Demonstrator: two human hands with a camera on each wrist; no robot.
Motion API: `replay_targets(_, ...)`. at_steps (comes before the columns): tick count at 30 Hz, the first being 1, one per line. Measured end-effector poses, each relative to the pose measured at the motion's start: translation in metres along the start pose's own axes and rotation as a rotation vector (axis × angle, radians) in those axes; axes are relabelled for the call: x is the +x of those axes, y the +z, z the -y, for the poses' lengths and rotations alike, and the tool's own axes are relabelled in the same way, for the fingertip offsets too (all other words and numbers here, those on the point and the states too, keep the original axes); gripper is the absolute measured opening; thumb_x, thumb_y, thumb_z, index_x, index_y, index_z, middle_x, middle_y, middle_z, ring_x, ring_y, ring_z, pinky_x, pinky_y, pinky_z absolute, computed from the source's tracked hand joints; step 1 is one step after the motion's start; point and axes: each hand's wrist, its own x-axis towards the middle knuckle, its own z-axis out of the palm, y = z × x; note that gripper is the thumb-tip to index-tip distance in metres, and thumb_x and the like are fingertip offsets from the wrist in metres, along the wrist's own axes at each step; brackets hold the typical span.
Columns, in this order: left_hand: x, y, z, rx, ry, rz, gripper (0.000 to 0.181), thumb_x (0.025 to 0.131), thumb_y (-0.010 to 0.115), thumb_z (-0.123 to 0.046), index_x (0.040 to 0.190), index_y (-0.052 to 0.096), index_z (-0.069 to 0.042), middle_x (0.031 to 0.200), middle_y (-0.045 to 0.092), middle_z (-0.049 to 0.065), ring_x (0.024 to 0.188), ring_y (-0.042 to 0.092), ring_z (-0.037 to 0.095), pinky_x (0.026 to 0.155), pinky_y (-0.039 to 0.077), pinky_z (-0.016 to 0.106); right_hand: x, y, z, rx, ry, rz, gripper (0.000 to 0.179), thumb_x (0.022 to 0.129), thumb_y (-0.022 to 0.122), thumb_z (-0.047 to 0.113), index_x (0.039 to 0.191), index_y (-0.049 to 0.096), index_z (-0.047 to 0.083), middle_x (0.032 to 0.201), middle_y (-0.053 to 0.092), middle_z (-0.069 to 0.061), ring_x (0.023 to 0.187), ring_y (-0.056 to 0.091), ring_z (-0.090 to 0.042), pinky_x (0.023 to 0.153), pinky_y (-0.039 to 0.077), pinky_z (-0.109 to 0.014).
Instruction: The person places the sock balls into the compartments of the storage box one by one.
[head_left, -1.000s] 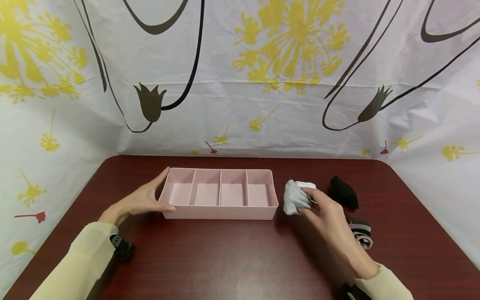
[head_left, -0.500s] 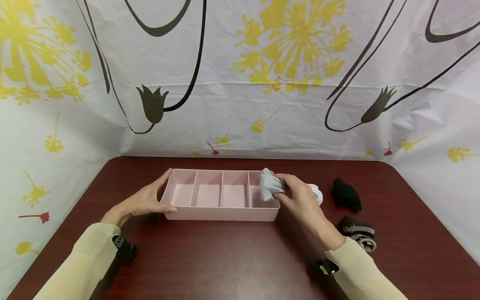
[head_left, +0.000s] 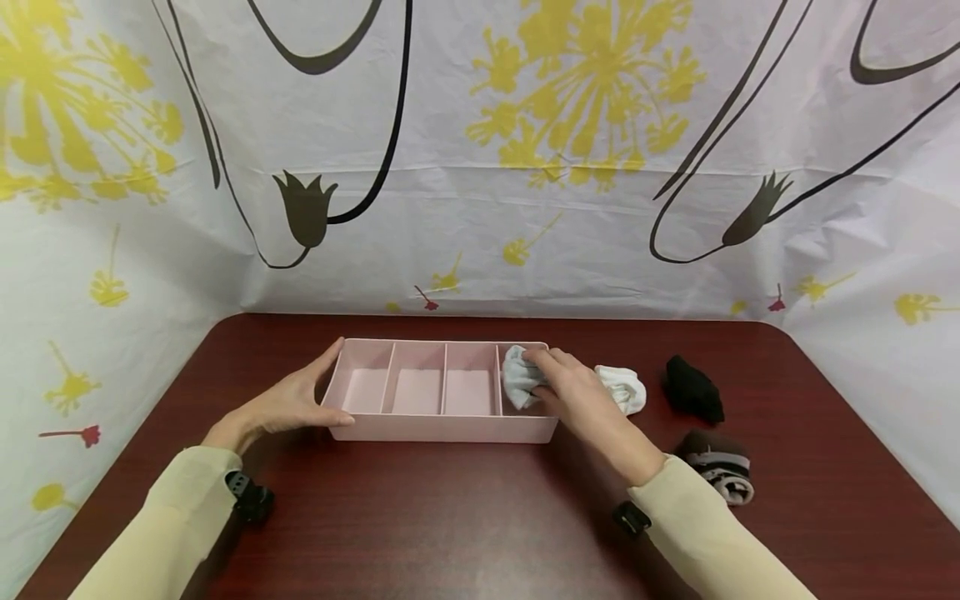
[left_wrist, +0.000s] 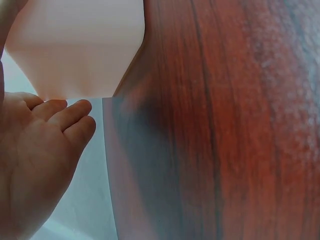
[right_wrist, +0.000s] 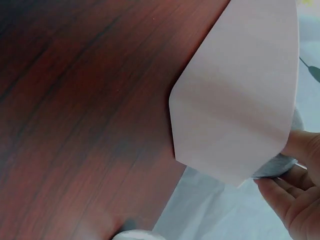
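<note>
A pink divided organizer box [head_left: 442,427] stands on the table with its compartments in a row. At its left end my left hand [head_left: 288,404] holds it, thumb at the front corner and fingers at the back corner; the left wrist view shows fingers [left_wrist: 75,117] against the end wall. My right hand [head_left: 581,400] pinches a light grey balled sock [head_left: 519,379] inside the rightmost compartment. In the right wrist view the grey sock [right_wrist: 274,167] shows partly behind the box wall, between thumb and fingers.
Right of the box lie a white balled sock [head_left: 626,390], partly behind my right hand, a black balled sock [head_left: 692,389] and a brown striped rolled sock [head_left: 717,467]. A patterned white sheet [head_left: 450,208] hangs behind the dark red table [head_left: 435,517].
My right hand has carried the grey sock leftward from beside the white one, over the box's right edge and down into the rightmost compartment. The left hand has kept its place on the box.
</note>
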Motion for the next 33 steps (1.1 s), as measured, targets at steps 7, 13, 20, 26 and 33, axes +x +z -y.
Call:
replay_targets(7, 0.000, 0.000, -0.001, 0.007, -0.007, 0.004, 0.118, 0.070, 0.081, -0.031, 0.153, -0.001, -0.017, 0.156, 0.011, 0.018, 0.138, 0.019, 0.037, 0.105, 0.022, 0.061, 0.004, 0.007, 0.002, -0.060, -0.008, 0.068, 0.046, 0.069, 0.078, -0.003, 0.111, 0.060, 0.004, 0.109, 0.064, -0.016, 0.104, 0.061, -0.035, 0.078, 0.051, -0.043)
replay_targets(13, 0.000, 0.000, -0.001, 0.004, -0.013, 0.006, 0.117, 0.070, 0.080, -0.032, 0.153, -0.002, -0.018, 0.157, 0.009, 0.017, 0.139, 0.017, 0.038, 0.105, 0.021, 0.062, 0.008, 0.009, 0.002, -0.154, -0.080, 0.095, 0.043, 0.067, 0.078, -0.005, 0.106, 0.060, 0.005, 0.098, 0.062, -0.011, 0.087, 0.063, -0.028, 0.068, 0.051, -0.038)
replay_targets(20, 0.000, 0.001, 0.000, 0.005, -0.018, 0.001, 0.118, 0.070, 0.080, -0.034, 0.153, -0.002, -0.018, 0.157, 0.008, 0.017, 0.139, 0.017, 0.038, 0.105, 0.020, 0.063, 0.013, 0.011, 0.003, -0.261, -0.173, 0.151, 0.037, 0.067, 0.078, -0.003, 0.099, 0.060, 0.006, 0.091, 0.059, -0.008, 0.088, 0.061, -0.024, 0.069, 0.051, -0.033)
replay_targets(26, 0.000, 0.002, 0.001, -0.007, -0.020, -0.002, 0.117, 0.070, 0.081, -0.033, 0.153, -0.002, -0.019, 0.157, 0.008, 0.016, 0.139, 0.016, 0.036, 0.106, 0.019, 0.061, 0.016, 0.012, 0.004, -0.291, -0.212, 0.195, 0.034, 0.065, 0.076, -0.006, 0.092, 0.060, 0.008, 0.085, 0.058, -0.006, 0.085, 0.061, -0.022, 0.068, 0.050, -0.032)
replay_targets(33, 0.000, 0.001, 0.000, -0.006, -0.016, 0.003, 0.117, 0.070, 0.081, -0.032, 0.153, -0.001, -0.018, 0.157, 0.008, 0.017, 0.139, 0.016, 0.038, 0.106, 0.019, 0.063, 0.019, 0.015, 0.003, -0.318, -0.226, 0.226, 0.029, 0.066, 0.075, -0.004, 0.087, 0.059, 0.008, 0.081, 0.058, -0.006, 0.082, 0.062, -0.022, 0.067, 0.050, -0.032)
